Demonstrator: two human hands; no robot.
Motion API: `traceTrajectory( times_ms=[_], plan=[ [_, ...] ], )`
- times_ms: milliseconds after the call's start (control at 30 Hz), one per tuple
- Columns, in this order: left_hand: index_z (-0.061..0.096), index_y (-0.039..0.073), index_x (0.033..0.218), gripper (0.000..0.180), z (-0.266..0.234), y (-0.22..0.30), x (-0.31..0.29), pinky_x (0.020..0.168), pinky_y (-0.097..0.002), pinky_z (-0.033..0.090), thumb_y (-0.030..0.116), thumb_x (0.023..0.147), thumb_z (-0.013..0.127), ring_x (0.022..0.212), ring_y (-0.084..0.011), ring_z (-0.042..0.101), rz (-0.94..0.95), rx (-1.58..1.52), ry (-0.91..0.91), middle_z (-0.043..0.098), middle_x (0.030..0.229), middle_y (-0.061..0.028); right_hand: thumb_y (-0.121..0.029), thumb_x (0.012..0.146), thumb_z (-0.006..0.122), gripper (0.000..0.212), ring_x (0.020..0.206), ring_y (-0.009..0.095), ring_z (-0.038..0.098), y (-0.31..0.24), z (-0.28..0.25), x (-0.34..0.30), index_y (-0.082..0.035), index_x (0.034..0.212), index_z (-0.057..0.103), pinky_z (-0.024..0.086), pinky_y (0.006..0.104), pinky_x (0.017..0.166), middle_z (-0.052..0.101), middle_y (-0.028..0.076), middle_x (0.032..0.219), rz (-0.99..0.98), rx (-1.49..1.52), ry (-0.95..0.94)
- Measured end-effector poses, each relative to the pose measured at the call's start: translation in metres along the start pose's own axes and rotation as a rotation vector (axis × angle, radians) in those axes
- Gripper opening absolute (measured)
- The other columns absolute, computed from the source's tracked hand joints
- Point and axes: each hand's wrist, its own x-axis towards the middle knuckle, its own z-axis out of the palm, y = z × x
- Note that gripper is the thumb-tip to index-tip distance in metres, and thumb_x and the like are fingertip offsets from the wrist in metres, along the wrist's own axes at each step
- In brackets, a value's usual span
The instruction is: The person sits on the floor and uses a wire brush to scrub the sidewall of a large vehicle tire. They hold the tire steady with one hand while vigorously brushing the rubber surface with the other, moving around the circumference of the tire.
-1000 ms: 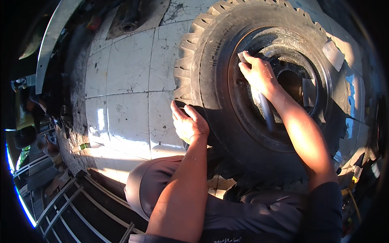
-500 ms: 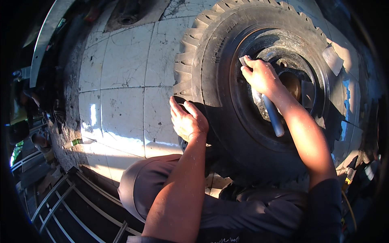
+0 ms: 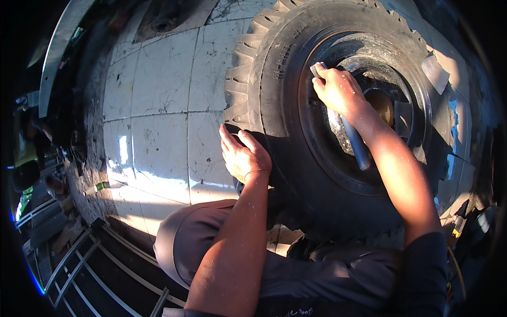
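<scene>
A big black tyre (image 3: 272, 100) with a chunky tread takes up the right half of the view, around a worn, dusty wheel rim (image 3: 364, 45). My right hand (image 3: 339, 92) is closed over the left inner side of the rim. A flat grey end (image 3: 318, 69) sticks out past its thumb and fingers. Below the wrist shows a blue rounded handle (image 3: 357, 143), in line with that end; it looks like one tool, its middle hidden by my hand. My left hand (image 3: 245, 158) lies against the tyre's tread edge, fingers stretched out, holding nothing.
A grey sheet scrap (image 3: 435, 73) lies on the tyre's right side, another piece (image 3: 403, 119) inside the rim. Light tiles (image 3: 158, 84) cover the floor. At left are a green bottle (image 3: 97, 187), a metal rack (image 3: 79, 259) and a curved metal strip (image 3: 53, 58).
My right hand has slid slightly up along the rim, and the blue handle has shifted up with it. My left hand stays in place on the tyre.
</scene>
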Motion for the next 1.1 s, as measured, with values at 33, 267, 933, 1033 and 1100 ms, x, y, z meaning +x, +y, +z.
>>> traceTrajectory(
  times_ms=[33,267,933,1033,1100],
  plan=[
    [0.037,0.011,0.147,0.055,-0.001,0.002,-0.001,0.102,-0.0462,0.042,0.035,0.098,0.045,0.124,-0.0374,0.051,-0.020,-0.001,-0.031,0.051,0.140,-0.0176,-0.026,0.096,0.053,0.040,0.100,0.038,0.067,0.003,0.001,0.003,-0.007,0.131,0.059,0.054,0.0447,0.091,0.070,0.020,0.102,0.006,0.015,0.008],
    [0.034,0.014,0.149,0.054,-0.004,0.000,-0.001,0.106,-0.0453,0.038,0.037,0.100,0.042,0.130,-0.0355,0.047,-0.052,-0.001,-0.060,0.048,0.144,-0.0161,-0.026,0.096,0.053,0.040,0.099,0.037,0.067,0.012,0.009,-0.005,-0.007,0.130,0.059,0.054,0.0451,0.090,0.070,0.019,0.103,-0.040,0.009,-0.010],
    [0.034,0.012,0.149,0.055,-0.003,0.001,0.000,0.106,-0.0456,0.038,0.036,0.100,0.041,0.129,-0.0376,0.048,-0.023,-0.010,-0.058,0.047,0.144,-0.0182,-0.028,0.094,0.060,0.046,0.123,0.030,0.055,0.050,-0.026,0.028,-0.016,0.139,0.055,0.045,0.0424,0.104,0.059,0.014,0.125,-0.131,-0.161,-0.063],
    [0.034,0.012,0.149,0.055,-0.003,0.004,-0.001,0.106,-0.0457,0.038,0.037,0.101,0.041,0.129,-0.0374,0.048,-0.043,-0.015,-0.082,0.047,0.144,-0.0183,-0.028,0.094,0.060,0.045,0.123,0.029,0.055,0.050,-0.027,0.033,-0.017,0.137,0.057,0.045,0.0424,0.104,0.058,0.013,0.125,-0.139,-0.158,-0.086],
    [0.037,0.009,0.147,0.055,0.001,0.000,-0.003,0.103,-0.0470,0.041,0.034,0.098,0.044,0.125,-0.0386,0.051,0.001,-0.012,-0.024,0.051,0.140,-0.0196,-0.023,0.090,0.064,0.047,0.104,0.034,0.061,0.053,-0.021,0.032,-0.012,0.136,0.058,0.047,0.0416,0.094,0.059,0.019,0.105,-0.232,-0.110,0.023]
  ],
)
